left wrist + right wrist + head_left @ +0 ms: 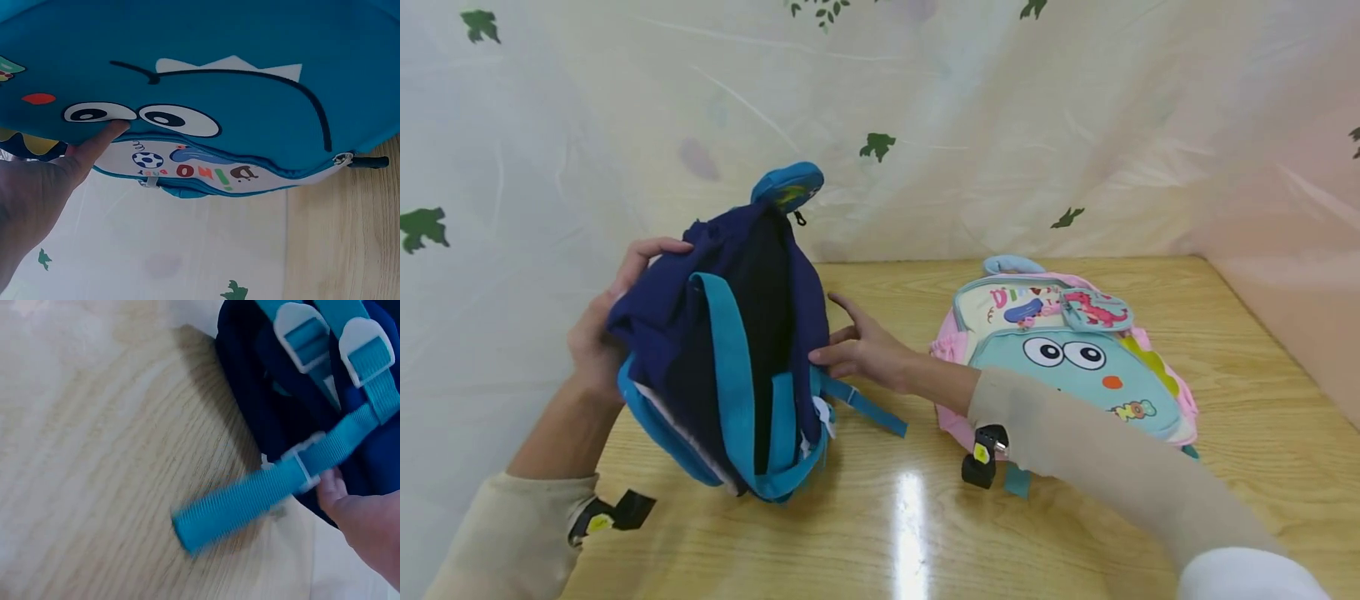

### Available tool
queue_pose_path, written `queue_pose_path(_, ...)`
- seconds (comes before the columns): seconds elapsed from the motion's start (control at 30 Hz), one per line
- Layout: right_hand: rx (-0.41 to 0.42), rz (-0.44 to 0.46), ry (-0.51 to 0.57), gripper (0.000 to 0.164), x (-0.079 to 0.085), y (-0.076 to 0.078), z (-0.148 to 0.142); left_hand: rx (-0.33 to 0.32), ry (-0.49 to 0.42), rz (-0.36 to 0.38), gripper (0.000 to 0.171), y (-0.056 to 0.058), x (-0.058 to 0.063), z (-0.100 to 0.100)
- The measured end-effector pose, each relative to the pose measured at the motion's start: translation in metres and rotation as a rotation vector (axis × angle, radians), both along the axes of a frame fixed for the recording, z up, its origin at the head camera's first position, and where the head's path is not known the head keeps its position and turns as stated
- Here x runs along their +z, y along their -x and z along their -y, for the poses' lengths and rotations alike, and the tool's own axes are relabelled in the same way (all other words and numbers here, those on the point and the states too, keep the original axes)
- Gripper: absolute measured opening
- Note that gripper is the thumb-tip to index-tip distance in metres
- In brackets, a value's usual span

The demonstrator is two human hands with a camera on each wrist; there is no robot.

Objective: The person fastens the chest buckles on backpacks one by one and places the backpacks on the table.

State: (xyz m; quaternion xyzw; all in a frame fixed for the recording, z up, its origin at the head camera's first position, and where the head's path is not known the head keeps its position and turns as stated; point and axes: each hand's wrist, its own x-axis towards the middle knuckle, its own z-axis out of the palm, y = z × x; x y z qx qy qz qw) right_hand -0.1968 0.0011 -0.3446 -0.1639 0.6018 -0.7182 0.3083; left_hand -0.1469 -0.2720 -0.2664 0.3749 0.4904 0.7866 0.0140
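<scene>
A navy and blue backpack (670, 317) stands tilted on the left, its back panel and straps facing the head camera. My left hand (598, 333) grips its left side, fingertips over the upper edge. In the left wrist view, a finger of that hand (37, 200) lies on the blue dinosaur front (250, 112), just by the printed eyes. My right hand (872, 350) touches the right edge near the shoulder strap, one finger stretched upward. Beside it a loose blue webbing strap (244, 503) sticks out, blurred, past white buckles (369, 353).
A pink and pale-blue dinosaur backpack (1075, 375) lies on the wooden table (865, 517) to the right, partly behind my right forearm. A pale curtain (962, 125) with green leaf prints hangs behind the table. A small blue pouch (786, 185) pokes up at the navy backpack's top.
</scene>
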Motion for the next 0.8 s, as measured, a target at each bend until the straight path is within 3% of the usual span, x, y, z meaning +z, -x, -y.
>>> queue_pose_path(0.1,-0.067,-0.016,0.001,0.093,0.003,-0.003,-0.007,0.054,0.002,0.011,0.051,-0.001,0.001,0.0)
queue_pose_path(0.2,-0.099,-0.044,-0.011,0.091,0.005,-0.005,-0.015,0.049,-0.032,0.021,0.051,-0.002,0.0,-0.001)
queue_pose_path(0.4,-0.179,-0.116,-0.046,0.086,0.014,-0.007,-0.03,-0.182,-0.146,0.05,0.056,-0.003,-0.009,0.0)
queue_pose_path(0.47,-0.206,-0.144,-0.035,0.084,0.017,-0.006,-0.034,-0.195,-0.121,0.076,0.055,-0.004,-0.013,0.002)
queue_pose_path(0.8,-0.248,-0.218,-0.083,0.074,0.023,0.001,-0.055,0.127,0.23,0.148,0.042,-0.008,-0.017,0.006)
